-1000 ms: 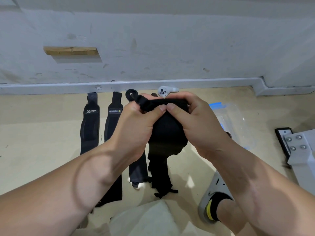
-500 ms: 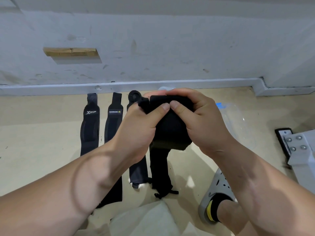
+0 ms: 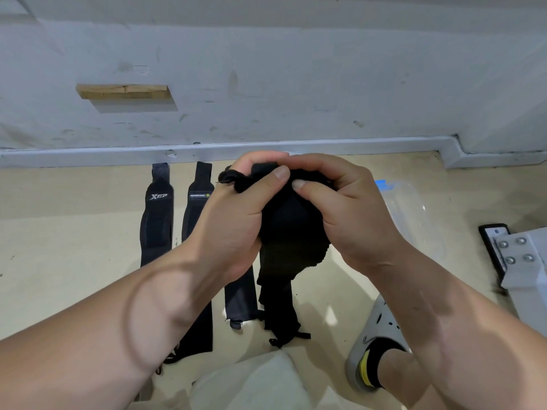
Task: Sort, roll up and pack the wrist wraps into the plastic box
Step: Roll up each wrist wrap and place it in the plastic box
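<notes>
Both hands hold a black wrist wrap (image 3: 291,229) up in front of me, its top end partly rolled and its tail hanging to the floor. My left hand (image 3: 236,214) grips the roll's left side, thumb on top. My right hand (image 3: 346,208) grips the right side, thumb beside the left one. A loop of the wrap sticks out past my left fingers. Three more black wraps lie flat on the floor: an XTEP one (image 3: 157,214), a second (image 3: 197,202) beside it, and a third (image 3: 239,297) mostly under my left arm. The clear plastic box (image 3: 414,214) sits right of my hands.
A grey wall with a skirting rail (image 3: 88,155) runs along the back of the beige floor. A white metal bracket with bolts (image 3: 521,261) stands at the right. My grey shoe (image 3: 376,327) and knee are at the bottom.
Both hands have turned the wrap further, rolling more of it up. The roll has grown tighter and my thumbs sit closer over its top; the white object by the wall is now hidden.
</notes>
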